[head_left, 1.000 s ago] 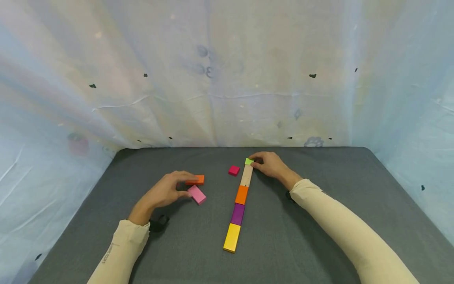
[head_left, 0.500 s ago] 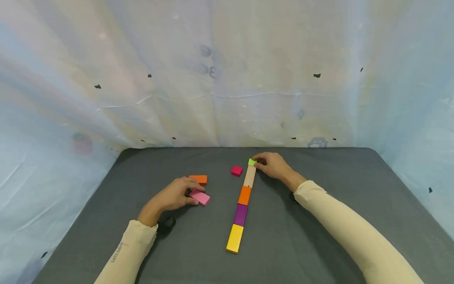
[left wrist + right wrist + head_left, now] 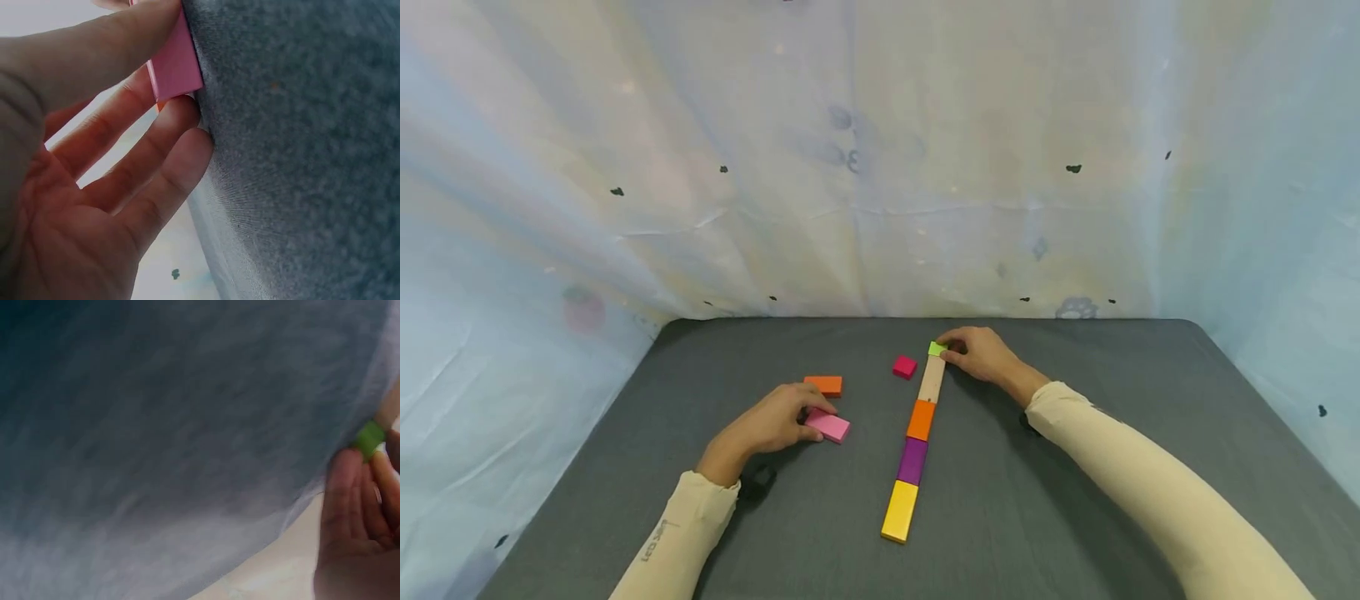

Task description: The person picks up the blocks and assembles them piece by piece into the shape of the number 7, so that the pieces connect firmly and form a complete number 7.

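Note:
My left hand (image 3: 772,419) pinches a pink block (image 3: 832,427) between thumb and fingers, low over the grey table. In the left wrist view the thumb lies across the pink block (image 3: 178,70), its long edge along the cloth. At the far end of a row of blocks, my right hand (image 3: 985,354) holds a small lime-green block (image 3: 936,348) with thumb and index finger. Toward me, the row continues with a plain wooden block (image 3: 932,379), an orange one (image 3: 921,419), a purple one (image 3: 913,461) and a yellow one (image 3: 899,511), end to end.
A loose orange block (image 3: 826,385) lies just beyond the left hand, partly covered by it. A red block (image 3: 905,367) sits left of the row's far end. The grey-covered table (image 3: 1037,517) is bounded by pale hanging sheets (image 3: 955,167) at back and sides.
My left hand has come off the orange block and taken hold of the pink one, which has turned to lie more crosswise. The right hand stays at the green block.

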Demonstrator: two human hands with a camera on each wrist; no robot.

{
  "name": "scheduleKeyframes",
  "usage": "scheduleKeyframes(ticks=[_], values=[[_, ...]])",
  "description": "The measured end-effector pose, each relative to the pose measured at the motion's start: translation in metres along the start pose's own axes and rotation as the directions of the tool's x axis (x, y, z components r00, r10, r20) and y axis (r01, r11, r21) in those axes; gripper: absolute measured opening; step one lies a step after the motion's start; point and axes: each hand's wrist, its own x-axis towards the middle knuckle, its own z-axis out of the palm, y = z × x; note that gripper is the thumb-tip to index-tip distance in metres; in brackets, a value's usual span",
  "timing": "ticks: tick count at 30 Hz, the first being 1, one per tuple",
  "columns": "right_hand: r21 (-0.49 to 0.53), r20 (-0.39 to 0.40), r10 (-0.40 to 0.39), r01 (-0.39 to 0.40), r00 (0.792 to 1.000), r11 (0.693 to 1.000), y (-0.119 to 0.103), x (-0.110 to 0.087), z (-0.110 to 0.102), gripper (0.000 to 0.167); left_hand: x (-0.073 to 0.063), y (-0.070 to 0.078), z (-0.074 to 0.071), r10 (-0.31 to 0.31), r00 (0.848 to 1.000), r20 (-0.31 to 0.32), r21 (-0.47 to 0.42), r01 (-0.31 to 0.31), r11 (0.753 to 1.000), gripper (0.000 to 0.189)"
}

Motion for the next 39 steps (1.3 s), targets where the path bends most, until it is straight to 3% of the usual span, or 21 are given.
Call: scheduleKeyframes(ticks=[7, 13, 25, 32, 39], values=[[0.006, 0.022, 0.002, -0.002, 1.000, 1.000, 0.003, -0.002, -0.001, 0.035, 0.004, 0.004, 0.001, -0.033, 0.999, 0.002, 0.004, 0.033, 0.999, 0.031], [0.016, 0.029, 0.013, -0.014, 0.999, 1.000, -0.001, 0.001, -0.002, 0.035, 0.019, 0.012, -0.012, 0.014, 1.000, -0.018, 0.044, -0.014, 0.999, 0.030], [0.035, 0.025, 0.027, -0.028, 0.999, 0.999, -0.002, -0.004, -0.001, 0.035, 0.046, 0.018, -0.033, -0.011, 0.997, -0.083, 0.044, 0.014, 0.999, 0.030], [0.043, 0.013, 0.035, -0.036, 0.999, 0.998, 0.002, -0.003, -0.002, 0.035, 0.062, 0.016, -0.039, -0.049, 0.990, -0.130, 0.014, 0.051, 0.999, 0.032], [0.062, 0.036, 0.026, -0.028, 0.999, 0.998, -0.002, 0.000, 0.000, 0.036, 0.073, 0.010, -0.036, -0.121, 0.977, -0.174, 0.024, 0.127, 0.992, 0.036]])
